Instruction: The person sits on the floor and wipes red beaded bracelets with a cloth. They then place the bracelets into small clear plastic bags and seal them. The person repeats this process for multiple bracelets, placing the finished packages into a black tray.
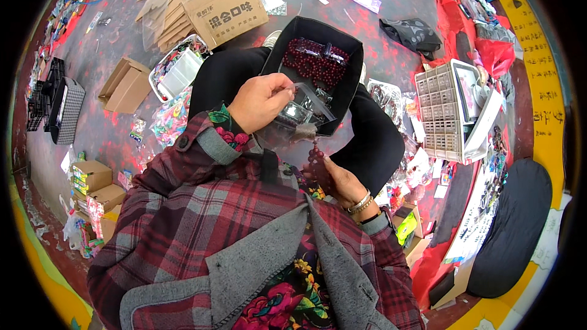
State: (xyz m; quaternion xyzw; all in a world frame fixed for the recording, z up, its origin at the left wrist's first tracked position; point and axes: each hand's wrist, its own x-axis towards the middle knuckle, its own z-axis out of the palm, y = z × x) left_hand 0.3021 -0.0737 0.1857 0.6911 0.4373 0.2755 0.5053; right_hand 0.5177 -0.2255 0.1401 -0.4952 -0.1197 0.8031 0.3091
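My left fingers (282, 82) pinch clear bag (320, 109) | right fingers (331, 167) grip red beads (316, 156) (seemingly unbagged) | more strands (327, 73) left in black box (324, 32)

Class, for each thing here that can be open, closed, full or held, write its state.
Left hand: closed, pinching the clear bag
Clear bag: held; seal unclear
Right hand: closed around dark red beads
Dark red beads: held, partly hidden
Black box: open, beads inside
Small cardboard box: open
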